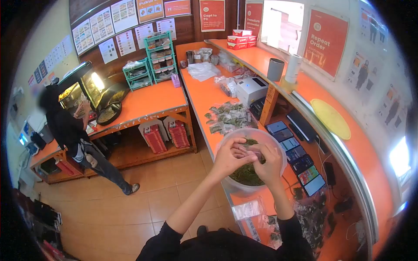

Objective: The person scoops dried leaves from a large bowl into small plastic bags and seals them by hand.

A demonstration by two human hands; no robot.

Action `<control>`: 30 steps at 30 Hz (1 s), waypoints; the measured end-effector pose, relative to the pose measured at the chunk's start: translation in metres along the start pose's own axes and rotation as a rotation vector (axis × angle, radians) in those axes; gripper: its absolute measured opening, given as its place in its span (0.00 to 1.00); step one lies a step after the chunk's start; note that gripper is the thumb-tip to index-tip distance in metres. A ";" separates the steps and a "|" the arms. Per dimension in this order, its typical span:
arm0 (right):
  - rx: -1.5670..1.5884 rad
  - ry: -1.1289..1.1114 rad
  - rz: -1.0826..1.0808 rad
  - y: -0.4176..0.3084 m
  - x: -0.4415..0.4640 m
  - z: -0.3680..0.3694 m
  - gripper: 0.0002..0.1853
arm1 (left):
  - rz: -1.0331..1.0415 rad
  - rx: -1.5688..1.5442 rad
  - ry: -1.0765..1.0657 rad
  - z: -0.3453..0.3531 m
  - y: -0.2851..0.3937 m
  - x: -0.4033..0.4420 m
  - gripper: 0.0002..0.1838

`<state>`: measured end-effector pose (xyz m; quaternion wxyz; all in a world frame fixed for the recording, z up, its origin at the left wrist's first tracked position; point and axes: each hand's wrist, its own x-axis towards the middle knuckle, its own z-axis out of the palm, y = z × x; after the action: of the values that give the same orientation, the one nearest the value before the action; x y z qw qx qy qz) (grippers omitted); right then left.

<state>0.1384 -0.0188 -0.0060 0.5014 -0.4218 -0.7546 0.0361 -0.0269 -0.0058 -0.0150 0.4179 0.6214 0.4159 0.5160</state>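
Observation:
A translucent white tub (226, 180) stands at the counter's edge in front of me, with finely chopped green stuff (244, 176) inside. Above it, my left hand (236, 155) and my right hand (268, 163) meet, fingers pinched together. Between them is what looks like a small clear plastic bag (253, 150), mostly hidden by the fingers. Just beyond the tub lies a heap of small filled green packets (230, 116). More packets (311, 222) are spread near my right forearm, beside a stack of flat clear bags (248, 210).
Several phones (297, 152) lie in a row right of the tub. A white label printer (252, 90) stands farther back. A raised shelf (278, 71) carries a grey cup (275, 69) and a yellow oval lid (331, 118). At left, another person (65, 117) works at a second counter (150, 106).

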 end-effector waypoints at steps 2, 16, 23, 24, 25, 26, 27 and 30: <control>0.029 0.029 -0.022 -0.004 0.004 -0.005 0.10 | 0.038 -0.308 0.046 -0.005 -0.002 -0.005 0.19; -0.032 0.031 -0.119 -0.024 -0.005 -0.018 0.07 | -0.036 -0.286 0.032 0.000 0.014 -0.021 0.01; 0.022 0.020 -0.084 -0.024 -0.014 -0.038 0.08 | -0.039 -0.306 -0.147 0.013 0.032 -0.023 0.02; 0.029 -0.006 -0.046 -0.026 -0.017 -0.045 0.08 | -0.054 -0.332 -0.197 0.018 0.033 -0.023 0.02; 0.043 0.040 -0.018 -0.027 -0.022 -0.049 0.07 | -0.042 -0.358 -0.214 0.025 0.031 -0.024 0.02; 0.035 0.029 0.001 -0.031 -0.027 -0.058 0.07 | -0.061 -0.370 -0.220 0.033 0.032 -0.028 0.02; 0.006 0.077 0.041 -0.035 -0.032 -0.070 0.07 | -0.032 -0.398 -0.205 0.041 0.035 -0.031 0.03; -0.024 0.147 0.168 -0.037 -0.058 -0.107 0.07 | -0.070 -0.453 -0.184 0.062 0.041 -0.039 0.02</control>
<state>0.2088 -0.1210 0.0229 0.5455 -0.4909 -0.6783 0.0379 0.0334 -0.0604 0.0048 0.6002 0.5413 0.2712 0.5227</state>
